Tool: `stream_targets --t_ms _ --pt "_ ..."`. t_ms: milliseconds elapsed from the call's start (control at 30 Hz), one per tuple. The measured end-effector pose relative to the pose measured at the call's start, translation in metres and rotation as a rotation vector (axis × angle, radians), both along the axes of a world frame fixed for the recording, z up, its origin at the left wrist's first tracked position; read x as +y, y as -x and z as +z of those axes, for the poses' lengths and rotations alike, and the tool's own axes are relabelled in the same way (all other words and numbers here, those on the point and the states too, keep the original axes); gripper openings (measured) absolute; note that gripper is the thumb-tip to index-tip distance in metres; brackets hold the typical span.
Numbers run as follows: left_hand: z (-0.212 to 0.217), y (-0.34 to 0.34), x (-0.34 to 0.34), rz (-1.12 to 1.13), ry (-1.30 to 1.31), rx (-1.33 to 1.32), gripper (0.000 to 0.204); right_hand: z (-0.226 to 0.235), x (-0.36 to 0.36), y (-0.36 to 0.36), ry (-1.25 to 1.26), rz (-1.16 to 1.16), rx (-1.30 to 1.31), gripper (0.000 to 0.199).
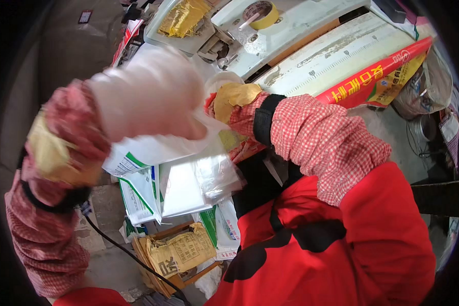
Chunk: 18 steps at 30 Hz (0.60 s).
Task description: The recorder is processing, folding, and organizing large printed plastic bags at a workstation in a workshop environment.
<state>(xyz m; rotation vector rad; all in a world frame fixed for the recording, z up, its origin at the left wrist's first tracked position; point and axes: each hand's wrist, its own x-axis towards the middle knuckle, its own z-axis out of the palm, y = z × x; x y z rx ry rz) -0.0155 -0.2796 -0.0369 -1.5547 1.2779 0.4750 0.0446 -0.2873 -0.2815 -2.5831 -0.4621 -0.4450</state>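
My left hand (148,94), in a white glove, is raised at centre left and smeared by motion. White sheet-like bag material (160,145) hangs just below it; whether the fingers grip it is unclear. My right hand (223,81) reaches in beside the white machine (229,30), which looks like a sewing machine. Its fingers are mostly hidden behind the left hand and a tan patch on the cuff. Below both hands lie white plastic bags (181,188) with green print, partly over my lap. Both forearms wear red checked sleeves with black straps.
A roll of yellow tape (262,15) and a yellow cloth (185,18) rest on the machine. A red and yellow printed sack (377,76) drapes over the ruled table edge (321,56). Beneath the bags stands a wooden stool (158,275) with tan sacking. A black cable (132,257) crosses the lower left.
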Motion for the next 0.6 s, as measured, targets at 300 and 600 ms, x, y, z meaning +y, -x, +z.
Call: stream_targets --t_ms 300,600 --pt "-0.025 0.036 0.085 0.069 0.532 0.688 0.011 0.021 0.023 -0.014 -0.090 0.189 -0.062 0.028" --pt "-0.041 0.066 0.062 0.196 0.142 0.538 0.009 0.037 0.071 -0.001 -0.170 0.354 -0.091 0.029"
